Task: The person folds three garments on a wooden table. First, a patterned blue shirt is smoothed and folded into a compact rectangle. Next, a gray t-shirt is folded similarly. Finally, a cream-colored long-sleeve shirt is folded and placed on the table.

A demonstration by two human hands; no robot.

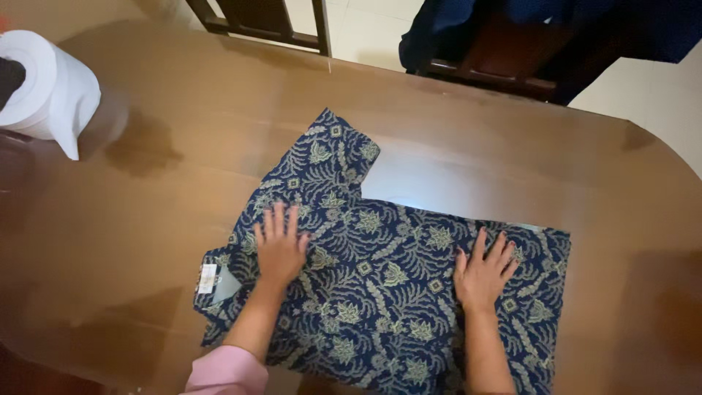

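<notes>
A dark blue patterned shirt [380,292] with pale leaf motifs lies flat on the brown table [183,146], collar to the left and one short sleeve pointing away from me. My left hand [279,245] rests palm down on the shirt near the collar, fingers spread. My right hand [482,272] presses flat on the shirt toward its hem end, fingers also apart. Neither hand holds anything. A small white label [208,278] shows at the collar.
A white paper towel roll [44,88] stands at the table's far left. Two dark wooden chairs [270,22] stand behind the table, and the right one [504,51] has dark blue cloth draped over it. The table's rounded edge curves at the right.
</notes>
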